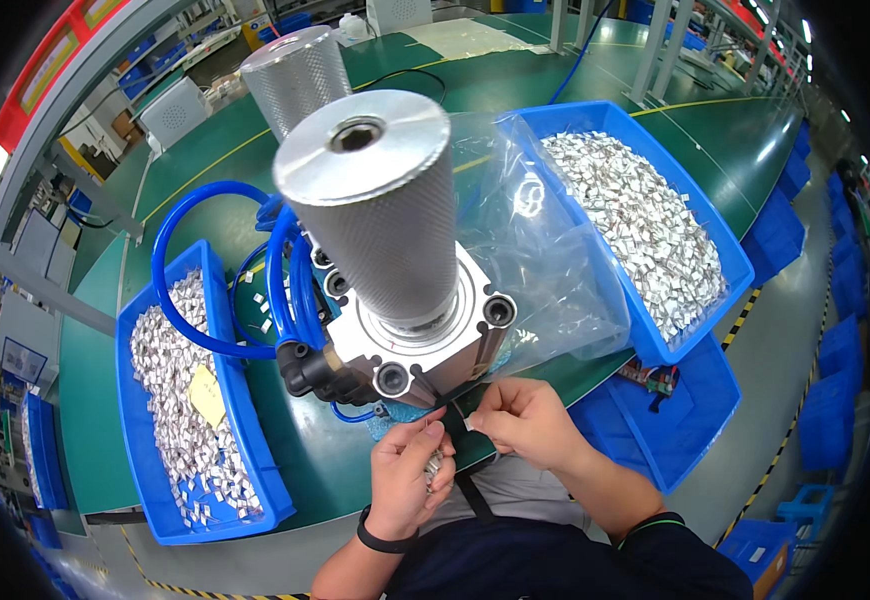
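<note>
My left hand (407, 478) is closed around several small white parts with thin wire leads (434, 466); its thumb and fingertips are pressed together at the top. My right hand (527, 420) pinches a small white part (469, 424) between thumb and fingertips, close to the left hand. Both hands are at the table's front edge, just below a pneumatic press with a knurled metal cylinder (380, 230) and a square metal block (410, 350). The underside of the block, where it meets the work, is hidden from above.
Blue trays of similar white parts stand at left (280, 495) and right (695, 338); a yellow note (207, 396) lies in the left one. Blue air hoses (160, 270) loop beside the press. A clear plastic bag (555, 290) and a second knurled cylinder (300, 75) are nearby.
</note>
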Demonstrator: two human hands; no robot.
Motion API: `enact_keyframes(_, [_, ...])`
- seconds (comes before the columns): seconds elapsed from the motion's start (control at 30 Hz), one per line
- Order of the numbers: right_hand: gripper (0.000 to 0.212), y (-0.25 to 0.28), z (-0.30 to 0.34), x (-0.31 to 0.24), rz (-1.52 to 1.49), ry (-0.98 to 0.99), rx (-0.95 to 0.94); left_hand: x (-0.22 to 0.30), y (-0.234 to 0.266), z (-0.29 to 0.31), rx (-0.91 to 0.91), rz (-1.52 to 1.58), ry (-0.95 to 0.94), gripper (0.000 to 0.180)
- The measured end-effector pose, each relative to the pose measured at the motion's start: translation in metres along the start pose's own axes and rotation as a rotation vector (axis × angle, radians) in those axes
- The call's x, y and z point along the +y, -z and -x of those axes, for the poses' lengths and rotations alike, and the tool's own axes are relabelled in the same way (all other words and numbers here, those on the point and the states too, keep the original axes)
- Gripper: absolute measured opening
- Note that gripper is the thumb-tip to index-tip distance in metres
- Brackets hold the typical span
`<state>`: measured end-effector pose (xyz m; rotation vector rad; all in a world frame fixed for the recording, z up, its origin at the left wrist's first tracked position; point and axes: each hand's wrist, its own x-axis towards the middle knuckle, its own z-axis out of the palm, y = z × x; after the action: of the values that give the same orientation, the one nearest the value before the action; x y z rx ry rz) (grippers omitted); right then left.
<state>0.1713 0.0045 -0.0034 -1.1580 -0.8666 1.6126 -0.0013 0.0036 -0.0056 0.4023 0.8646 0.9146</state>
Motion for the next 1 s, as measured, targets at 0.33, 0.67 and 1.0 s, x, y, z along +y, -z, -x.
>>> enact_keyframes(0.33, [0.011,0.048,0.063,-0.065,0.144,0.439,-0.104,-0.001,0.000,0.006,-0.015,-0.052,0.014,0.026])
enact_keyframes(0.67, [0.010,0.019,0.035,-0.027,0.237,0.131,-0.092,0.007,-0.023,0.017,-0.239,-0.073,0.027,0.027])
enact_keyframes(1.0, [0.014,0.002,0.029,-0.018,0.075,0.101,-0.115,0.001,-0.017,0.009,-0.146,-0.080,-0.061,0.019])
